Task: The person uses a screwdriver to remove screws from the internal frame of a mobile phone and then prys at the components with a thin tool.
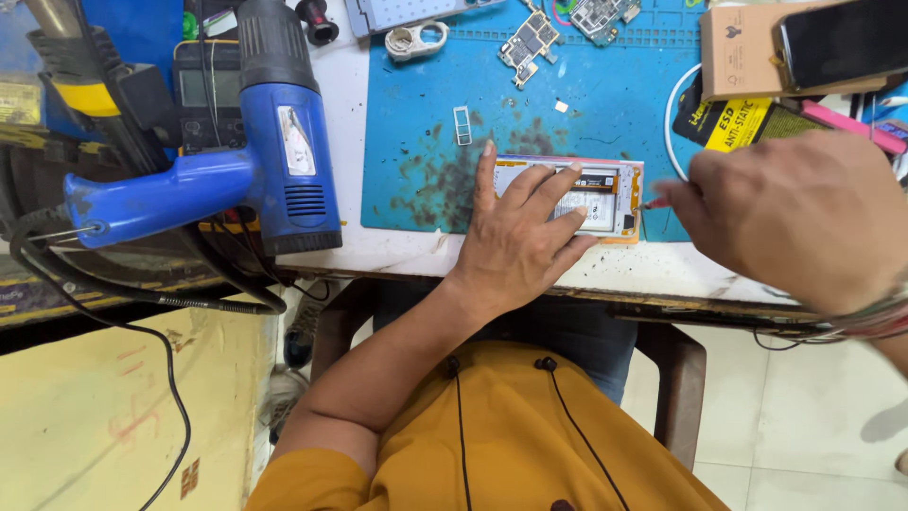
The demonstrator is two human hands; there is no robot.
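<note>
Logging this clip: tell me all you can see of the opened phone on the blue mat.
The opened phone lies flat, back cover off, at the near edge of the stained blue mat. Its frame looks orange-pink around a pale battery and dark strips. The left hand presses on it with fingers spread, hiding its left half. The right hand holds a thin red-tipped tool against its right end.

left hand [518,237] hides phone [586,194] middle; right hand [804,213] motion-blurred, tool [653,203] mostly hidden in fist.
</note>
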